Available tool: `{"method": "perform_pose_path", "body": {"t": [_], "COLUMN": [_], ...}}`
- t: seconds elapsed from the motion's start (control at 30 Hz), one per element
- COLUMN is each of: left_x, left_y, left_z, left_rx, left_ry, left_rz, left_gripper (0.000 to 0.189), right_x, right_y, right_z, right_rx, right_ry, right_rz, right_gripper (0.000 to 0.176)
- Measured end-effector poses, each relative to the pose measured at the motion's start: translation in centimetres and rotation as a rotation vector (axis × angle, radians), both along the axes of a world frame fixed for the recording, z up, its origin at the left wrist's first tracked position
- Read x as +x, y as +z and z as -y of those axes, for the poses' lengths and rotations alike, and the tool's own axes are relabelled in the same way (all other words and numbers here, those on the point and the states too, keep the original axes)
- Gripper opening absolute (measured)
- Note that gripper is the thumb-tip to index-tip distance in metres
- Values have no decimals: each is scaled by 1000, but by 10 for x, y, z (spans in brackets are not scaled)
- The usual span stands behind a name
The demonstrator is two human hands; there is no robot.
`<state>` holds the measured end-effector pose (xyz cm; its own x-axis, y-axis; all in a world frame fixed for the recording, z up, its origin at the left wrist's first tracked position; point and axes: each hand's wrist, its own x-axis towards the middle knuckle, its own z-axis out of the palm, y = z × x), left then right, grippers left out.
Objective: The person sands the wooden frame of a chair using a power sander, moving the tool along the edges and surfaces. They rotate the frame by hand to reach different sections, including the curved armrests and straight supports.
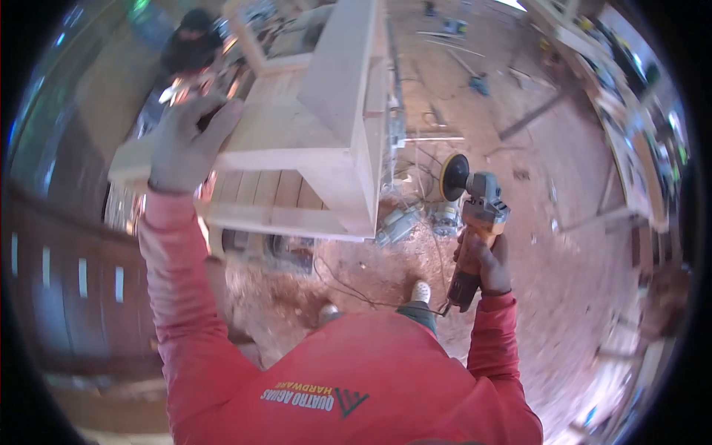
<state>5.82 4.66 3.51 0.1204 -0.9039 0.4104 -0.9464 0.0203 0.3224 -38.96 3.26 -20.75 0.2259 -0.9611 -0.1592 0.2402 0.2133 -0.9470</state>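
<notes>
In my right hand (486, 259) is an orange and grey angle grinder (482, 219), its fingers wrapped around the body. A round backing pad (454, 178) with a yellowish rim is fitted to its head, facing left, apart from the wood. A pale, unpainted wooden furniture frame (278, 130) with a slatted part stands ahead on the left. Over its left rail lies my left hand (185, 144), slightly blurred, thumb and fingers apart. Whether its fingertips press on the wood is hard to tell.
Grey power tools (400, 225) and cords lie on the dusty floor beside the frame. A person in dark clothing (191, 44) is beyond it at upper left. A long workbench (619, 141) with wood pieces runs along the right. A dark slatted wooden piece (74, 289) stands at left.
</notes>
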Motion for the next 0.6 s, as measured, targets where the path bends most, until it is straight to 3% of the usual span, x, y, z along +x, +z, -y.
{"method": "perform_pose_path", "body": {"t": [0.1,0.27,0.33,0.6], "left_x": [-5,-6,-7,-9], "left_y": [-5,-14,-16,-10], "left_z": [1,-7,-7,-6], "left_rx": [-68,-79,-98,-66], "left_ry": [-13,174,157,192], "left_rz": [-98,-60,-163,-83], "left_gripper": [38,29,29,28], "right_x": [-12,-10,4,31], "right_y": [41,115,141,181], "right_z": [49,87,87,96], "right_rx": [-134,-343,-400,-636], "right_ry": [285,617,663,896], "right_rz": [0,0,41,11], "right_gripper": [52,58,57,51]}}
